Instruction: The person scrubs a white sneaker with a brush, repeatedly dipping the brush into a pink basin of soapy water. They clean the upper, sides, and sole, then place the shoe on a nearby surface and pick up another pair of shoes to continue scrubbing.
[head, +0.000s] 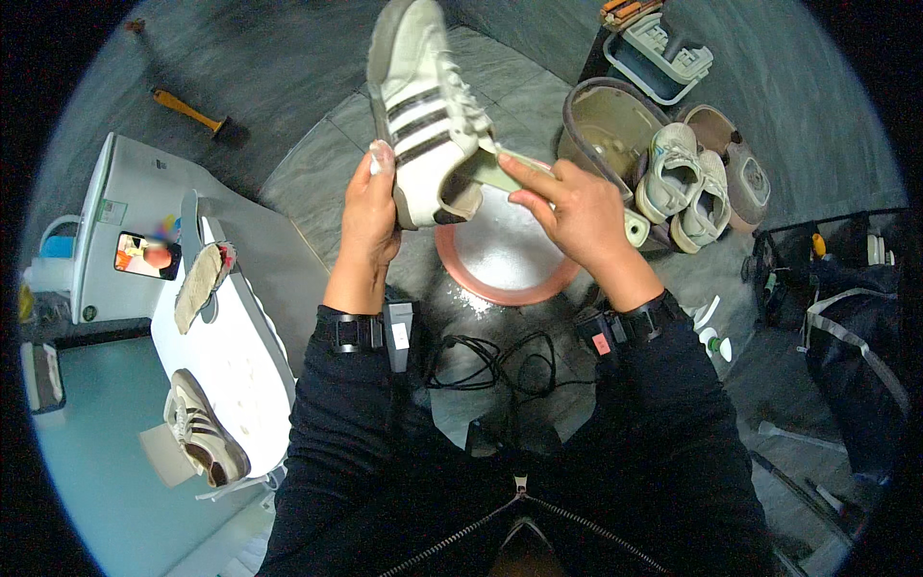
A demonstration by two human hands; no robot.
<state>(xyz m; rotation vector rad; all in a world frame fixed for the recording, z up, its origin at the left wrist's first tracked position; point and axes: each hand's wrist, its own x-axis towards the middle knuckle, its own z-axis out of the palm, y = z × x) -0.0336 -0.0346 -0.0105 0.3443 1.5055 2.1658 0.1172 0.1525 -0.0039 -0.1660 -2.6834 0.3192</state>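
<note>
My left hand (369,209) grips a white sneaker (418,115) with dark side stripes by its sole and heel. White foam clings to the left thumb. The toe points away from me, and the laces face right. My right hand (570,209) holds a pale green tool (496,173) by its long handle, index finger extended along it. Its front end sits at the shoe's opening, by the tongue; the working end is hidden inside. Beneath both hands stands a round pink-rimmed basin (454,263) of whitish liquid, with white suds (472,301) on the floor beside it.
At right, two light sneakers (681,180) rest beside a large tub (609,115). To the left lie a matching striped sneaker (202,433), worn insoles (198,288) and a phone (148,254). Black cables (469,360) coil on the floor before me. A dark bag (851,360) lies far right.
</note>
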